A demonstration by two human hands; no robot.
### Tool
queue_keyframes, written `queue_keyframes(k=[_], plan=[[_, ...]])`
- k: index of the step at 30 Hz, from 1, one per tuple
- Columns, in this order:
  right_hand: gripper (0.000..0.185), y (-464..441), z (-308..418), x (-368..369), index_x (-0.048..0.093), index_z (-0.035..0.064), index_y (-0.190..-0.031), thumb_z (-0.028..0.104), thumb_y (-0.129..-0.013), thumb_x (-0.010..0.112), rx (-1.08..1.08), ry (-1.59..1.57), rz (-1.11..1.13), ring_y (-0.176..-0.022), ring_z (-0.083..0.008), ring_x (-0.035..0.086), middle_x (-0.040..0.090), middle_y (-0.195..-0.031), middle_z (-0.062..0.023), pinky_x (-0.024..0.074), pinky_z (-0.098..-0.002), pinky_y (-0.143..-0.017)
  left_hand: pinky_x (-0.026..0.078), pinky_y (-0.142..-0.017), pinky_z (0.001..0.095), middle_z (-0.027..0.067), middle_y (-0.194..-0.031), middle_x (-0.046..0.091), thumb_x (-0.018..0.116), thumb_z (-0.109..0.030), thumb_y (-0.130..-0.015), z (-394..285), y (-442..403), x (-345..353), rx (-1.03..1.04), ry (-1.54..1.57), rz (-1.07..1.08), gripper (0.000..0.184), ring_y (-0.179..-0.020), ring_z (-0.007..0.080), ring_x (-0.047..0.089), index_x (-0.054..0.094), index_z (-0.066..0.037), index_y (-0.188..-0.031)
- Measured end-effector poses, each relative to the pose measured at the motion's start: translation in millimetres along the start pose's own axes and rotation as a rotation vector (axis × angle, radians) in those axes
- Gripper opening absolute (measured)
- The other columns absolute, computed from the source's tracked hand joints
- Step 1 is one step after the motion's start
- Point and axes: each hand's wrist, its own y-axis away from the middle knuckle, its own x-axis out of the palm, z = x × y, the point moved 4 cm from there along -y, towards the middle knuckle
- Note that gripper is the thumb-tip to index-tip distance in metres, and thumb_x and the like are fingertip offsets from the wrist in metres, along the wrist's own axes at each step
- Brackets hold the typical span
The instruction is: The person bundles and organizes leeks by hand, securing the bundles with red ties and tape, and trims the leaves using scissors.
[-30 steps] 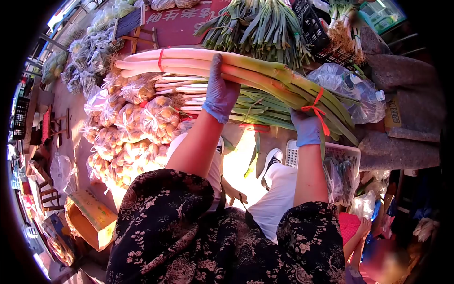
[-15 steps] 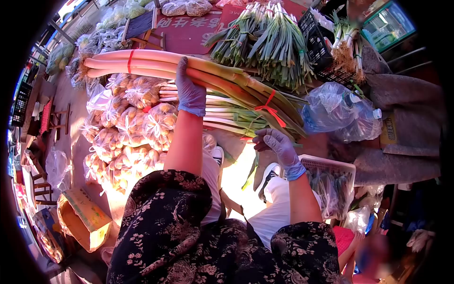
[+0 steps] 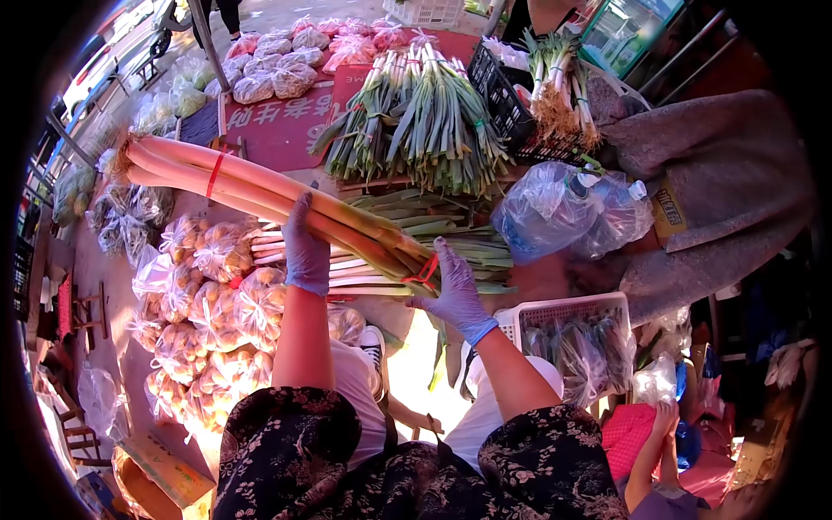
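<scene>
Bundle of long, pale-stemmed, green-topped leeks (image 3: 260, 193), held by its middle

Toward ten o'clock, the bundle's rooted white end reaches out unsupported; a turn of the wrist could let it dip. A narrow red tie (image 3: 214, 175) circles the stems there, and any slack in it might let stalks slide past one another. Clear plastic bags of round tan produce (image 3: 260, 303) sit between eight and nine o'clock, where a falling root end could snag the film. Near the centre, the left hand (image 3: 307, 250), in a thin purple-blue glove, is closed round the stems and seems to carry most weight; smooth glove on smooth stem could slip. Below the bundle, a heap of green-and-white leeks (image 3: 354, 281) could catch its green end. A second red tie (image 3: 425, 270) crosses that end beside the right hand (image 3: 458, 301), gloved alike and touching it, thumb spread; whether it grips, I cannot tell. Rough squeezing could bruise leaves or loosen the tie. At four o'clock, a careless elbow could knock the white plastic basket (image 3: 572, 303).
</scene>
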Motion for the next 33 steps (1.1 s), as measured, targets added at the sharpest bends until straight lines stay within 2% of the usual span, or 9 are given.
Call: queue_keyframes(k=[6, 14, 18, 19, 22, 28, 29, 32, 33], plan=[[0.119, 6, -5, 9, 0.018, -0.0019, -0.138, 0.054, -0.051, 0.079, 0.186, -0.050, 0.319, -0.110, -0.0386, 0.047, 0.047, -0.120, -0.0246, 0.0322, -0.0430, -0.098, 0.044, -0.084, 0.0332, 0.0051, -0.092, 0.054, 0.066, -0.021, -0.079, 3, 8, 4, -0.134, 0.053, 0.057, 0.038, -0.089, 0.0191, 0.054, 0.049, -0.004, -0.107], [0.121, 25, -24, 32, 0.018, -0.0032, -0.138, 0.047, -0.048, 0.081, 0.229, -0.386, 0.507, -0.110, -0.0344, 0.051, 0.051, -0.119, -0.0246, 0.0395, -0.0339, -0.094, 0.047, -0.081, 0.0377, 0.0097, -0.087, 0.057, 0.065, -0.023, -0.078, 7, 10, 9, -0.270, 0.063, 0.157, 0.037, -0.084, 0.0246, 0.057, 0.050, -0.002, -0.105], [0.113, 34, -13, 30, 0.021, -0.0001, -0.139, 0.030, -0.050, 0.085, 0.355, -0.508, 0.617, -0.106, -0.0212, 0.053, 0.055, -0.119, -0.0154, 0.0397, -0.0276, -0.092, 0.048, -0.080, 0.0393, 0.0117, -0.089, 0.059, 0.066, -0.023, -0.076, 17, 8, 9, -0.322, 0.064, 0.210, 0.040, -0.084, 0.0264, 0.058, 0.050, -0.001, -0.107], [0.098, 32, -9, 31, 0.034, 0.0041, -0.133, 0.027, -0.051, 0.084, 0.246, -0.604, 0.547, -0.101, -0.0191, 0.055, 0.059, -0.112, -0.0127, 0.0416, -0.0280, -0.089, 0.048, -0.080, 0.0394, 0.0120, -0.090, 0.059, 0.066, -0.023, -0.077, 19, 8, 8, -0.327, 0.051, 0.223, 0.041, -0.084, 0.0265, 0.058, 0.049, -0.001, -0.108], [0.080, 35, 0, 26, 0.046, 0.0052, -0.121, 0.023, -0.052, 0.081, 0.314, -0.603, 0.588, -0.097, -0.0176, 0.057, 0.061, -0.107, -0.0106, 0.0429, -0.0289, -0.087, 0.048, -0.083, 0.0393, 0.0130, -0.097, 0.058, 0.067, -0.024, -0.077, 23, 6, 8, -0.335, 0.005, 0.256, 0.049, -0.088, 0.0263, 0.058, 0.046, -0.001, -0.115], [0.062, 40, 0, 36, 0.052, 0.0037, -0.110, 0.019, -0.055, 0.078, 0.264, -0.674, 0.299, -0.092, -0.0175, 0.058, 0.062, -0.099, -0.0099, 0.0442, -0.0304, -0.084, 0.042, -0.094, 0.0379, 0.0129, -0.117, 0.051, 0.074, -0.023, -0.071, 12, 23, 61, -0.094, -0.175, 0.433, 0.073, -0.114, 0.0264, 0.048, 0.034, -0.002, -0.129], [0.059, 39, 3, 34, 0.053, 0.0038, -0.108, 0.019, -0.056, 0.077, 0.264, -0.792, 0.257, -0.091, -0.0172, 0.058, 0.061, -0.098, -0.0106, 0.0448, -0.0313, -0.082, 0.042, -0.093, 0.0367, 0.0117, -0.115, 0.052, 0.075, -0.023, -0.069, 14, 30, 67, -0.092, -0.216, 0.483, 0.074, -0.111, 0.0254, 0.050, 0.036, -0.002, -0.128], [0.058, 30, 10, 18, 0.053, 0.0041, -0.108, 0.019, -0.058, 0.077, 0.194, -0.596, 0.065, -0.087, -0.0193, 0.058, 0.061, -0.094, -0.0104, 0.0456, -0.0328, -0.080, 0.043, -0.089, 0.0329, 0.0079, -0.109, 0.054, 0.079, -0.026, -0.065, 40, 40, 68, -0.175, -0.354, 0.560, 0.075, -0.102, 0.0217, 0.053, 0.039, -0.004, -0.125], [0.055, 29, -8, 42, 0.053, 0.0045, -0.106, 0.018, -0.056, 0.075, 0.214, -0.642, -0.043, -0.091, -0.0323, 0.054, 0.058, -0.093, -0.0160, 0.0443, -0.0388, -0.083, 0.043, -0.088, 0.0316, 0.0065, -0.106, 0.054, 0.080, -0.026, -0.064, 47, 46, 69, -0.205, -0.371, 0.521, 0.074, -0.099, 0.0193, 0.053, 0.041, -0.005, -0.123]])
